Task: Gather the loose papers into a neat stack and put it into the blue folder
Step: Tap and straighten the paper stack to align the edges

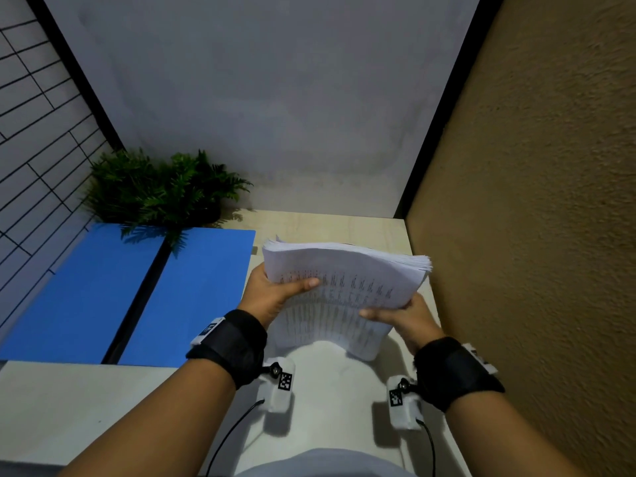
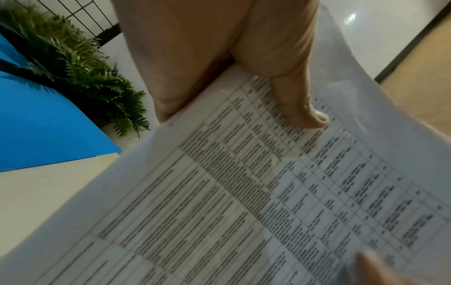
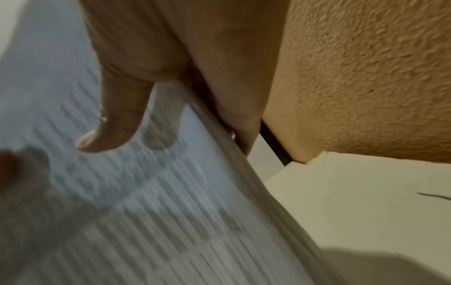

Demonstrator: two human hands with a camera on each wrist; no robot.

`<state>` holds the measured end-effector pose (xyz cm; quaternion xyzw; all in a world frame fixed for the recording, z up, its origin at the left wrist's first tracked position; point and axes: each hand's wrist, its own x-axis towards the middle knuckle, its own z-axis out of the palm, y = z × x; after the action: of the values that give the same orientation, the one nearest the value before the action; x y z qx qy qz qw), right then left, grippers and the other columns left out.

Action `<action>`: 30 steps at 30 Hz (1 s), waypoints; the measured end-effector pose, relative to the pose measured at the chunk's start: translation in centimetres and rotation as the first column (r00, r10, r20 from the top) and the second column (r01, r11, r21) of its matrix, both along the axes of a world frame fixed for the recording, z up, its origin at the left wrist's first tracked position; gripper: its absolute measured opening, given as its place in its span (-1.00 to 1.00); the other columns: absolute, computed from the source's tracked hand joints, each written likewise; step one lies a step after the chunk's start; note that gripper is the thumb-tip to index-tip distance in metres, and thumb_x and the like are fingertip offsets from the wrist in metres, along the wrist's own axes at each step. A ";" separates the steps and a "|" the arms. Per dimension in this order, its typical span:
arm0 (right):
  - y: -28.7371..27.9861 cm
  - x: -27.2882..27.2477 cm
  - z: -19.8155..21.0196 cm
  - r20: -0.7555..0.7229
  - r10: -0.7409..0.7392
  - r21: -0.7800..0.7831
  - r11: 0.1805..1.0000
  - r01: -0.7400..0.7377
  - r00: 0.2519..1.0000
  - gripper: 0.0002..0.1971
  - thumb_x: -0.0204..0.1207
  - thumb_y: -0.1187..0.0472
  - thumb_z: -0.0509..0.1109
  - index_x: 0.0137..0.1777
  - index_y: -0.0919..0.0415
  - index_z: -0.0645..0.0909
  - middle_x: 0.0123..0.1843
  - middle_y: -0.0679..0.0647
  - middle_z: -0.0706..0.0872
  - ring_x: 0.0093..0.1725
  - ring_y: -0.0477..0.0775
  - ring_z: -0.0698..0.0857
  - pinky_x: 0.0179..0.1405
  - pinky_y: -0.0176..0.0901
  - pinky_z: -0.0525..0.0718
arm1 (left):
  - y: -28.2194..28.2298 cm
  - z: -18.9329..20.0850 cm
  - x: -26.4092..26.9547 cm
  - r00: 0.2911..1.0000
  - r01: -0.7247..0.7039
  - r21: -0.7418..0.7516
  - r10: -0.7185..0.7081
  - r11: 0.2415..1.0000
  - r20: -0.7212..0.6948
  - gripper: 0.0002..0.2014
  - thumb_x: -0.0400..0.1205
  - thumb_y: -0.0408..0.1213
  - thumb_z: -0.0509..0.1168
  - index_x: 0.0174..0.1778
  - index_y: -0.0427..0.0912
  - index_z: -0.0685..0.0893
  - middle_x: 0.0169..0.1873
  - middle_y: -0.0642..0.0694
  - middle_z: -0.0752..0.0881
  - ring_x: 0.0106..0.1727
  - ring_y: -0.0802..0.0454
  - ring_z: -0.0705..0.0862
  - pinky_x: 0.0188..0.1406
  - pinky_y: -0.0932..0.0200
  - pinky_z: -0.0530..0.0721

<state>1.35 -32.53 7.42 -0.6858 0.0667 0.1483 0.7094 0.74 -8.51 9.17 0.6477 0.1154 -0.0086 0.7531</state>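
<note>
Paper stack [image 1: 344, 287] between both hands.

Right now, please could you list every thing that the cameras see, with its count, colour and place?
paper stack: one, white with printed tables, held bent above the desk, right of the folder
blue folder: one, blue, lying open on the desk's left side
plant: one, green, behind the folder in the left corner
desk: one, pale cream
wrist cameras: two, white, under the wrists
left hand: grips the stack's left edge, thumb on top
right hand: grips the stack's right edge, thumb on top
</note>
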 end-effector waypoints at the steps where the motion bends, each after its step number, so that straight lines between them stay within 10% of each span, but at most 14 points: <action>1: 0.3 -0.1 -0.7 -0.027 -0.019 -0.024 1.000 0.018 0.999 -0.38 -0.01 0.32 0.76 0.12 0.21 0.70 0.16 0.23 0.78 0.26 0.27 0.70 0.17 0.28 0.74 | -0.1 -0.2 0.0 1.000 0.008 -0.001 -0.008 1.000 -0.008 -0.50 0.33 -0.35 0.63 0.21 -0.19 0.74 0.06 -0.16 0.84 0.19 -0.17 0.76 -0.08 0.18 0.72; 6: 1.4 0.6 0.8 0.108 -0.129 -0.206 0.967 0.149 0.986 -0.83 0.37 0.42 0.57 -0.07 0.24 0.73 -0.01 0.20 0.81 0.09 0.22 0.77 0.05 0.07 0.79 | 1.3 0.5 0.8 0.990 -0.133 0.151 0.124 0.979 0.070 -0.30 0.24 -0.29 0.71 0.30 -0.15 0.60 0.19 -0.08 0.74 0.25 -0.09 0.71 0.17 0.01 0.74; 10: 1.4 2.0 3.8 0.350 0.100 -0.527 0.843 0.108 0.931 -0.77 0.46 0.30 0.49 -0.37 0.02 0.62 -0.32 0.10 0.75 -0.23 0.18 0.74 -0.23 0.09 0.74 | 3.6 3.4 1.3 0.881 -0.333 0.633 -0.009 0.699 0.474 -0.12 0.22 -0.17 0.71 0.44 0.14 0.45 0.37 0.05 0.45 0.43 0.02 0.46 0.39 0.15 0.46; 15: 3.9 2.0 6.4 0.469 0.443 -0.792 0.594 0.142 0.764 -0.93 0.41 0.15 0.47 -0.28 0.07 0.70 -0.35 0.03 0.76 -0.26 0.16 0.71 -0.33 -0.03 0.58 | 2.8 4.7 1.2 0.958 0.043 0.589 -0.201 0.807 0.204 -0.66 0.37 -0.41 0.61 -0.32 0.23 0.78 -0.38 0.39 0.76 -0.27 0.49 0.65 -0.23 0.54 0.53; 19: 2.3 2.5 6.2 0.380 0.346 -0.754 0.653 0.071 0.858 -0.69 0.22 -0.17 0.45 -0.29 0.07 0.72 -0.38 -0.01 0.77 -0.29 0.08 0.73 -0.31 -0.04 0.63 | 3.1 2.5 -0.3 0.985 -0.052 0.315 -0.004 0.948 0.172 -0.79 0.48 -0.52 0.49 -0.24 -0.07 0.79 -0.38 0.16 0.80 -0.38 0.39 0.70 -0.33 0.47 0.65; 23: -2.5 3.5 4.6 0.290 0.166 -0.717 0.691 0.098 0.943 -0.67 0.08 -0.05 0.70 -0.40 0.13 0.67 -0.44 0.05 0.69 -0.35 0.12 0.65 -0.37 -0.07 0.53 | 5.0 0.9 -1.2 0.988 -0.122 0.156 0.105 0.980 0.112 -0.82 0.52 -0.57 0.44 -0.04 -0.25 0.76 -0.39 0.16 0.84 -0.34 0.30 0.79 -0.37 0.39 0.71; 27: -3.8 2.6 2.9 0.204 -0.150 -0.239 0.951 0.198 0.967 -0.68 0.07 0.32 0.75 -0.19 0.11 0.76 -0.14 0.08 0.83 -0.04 0.16 0.80 -0.01 0.05 0.75 | 5.5 -0.1 -1.5 0.987 -0.142 0.077 0.136 0.987 0.080 -0.80 0.55 -0.68 0.34 -0.18 -0.29 0.69 -0.52 0.17 0.80 -0.44 0.32 0.76 -0.40 0.44 0.69; 30: -2.5 1.6 0.7 0.021 -0.160 -0.010 0.987 0.160 0.987 -0.47 0.00 0.36 0.72 0.05 0.19 0.74 0.03 0.09 0.85 0.16 0.21 0.79 0.12 0.08 0.77 | 5.3 -1.3 -1.5 0.984 -0.170 0.024 0.169 0.985 0.051 -0.82 0.54 -0.62 0.38 -0.02 -0.29 0.71 -0.36 0.10 0.86 -0.30 0.20 0.82 -0.25 0.29 0.78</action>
<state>2.95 -35.07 8.11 -0.6839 0.1154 0.0836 0.7155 -0.73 -3.22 7.86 0.6460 0.1516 0.0730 0.7445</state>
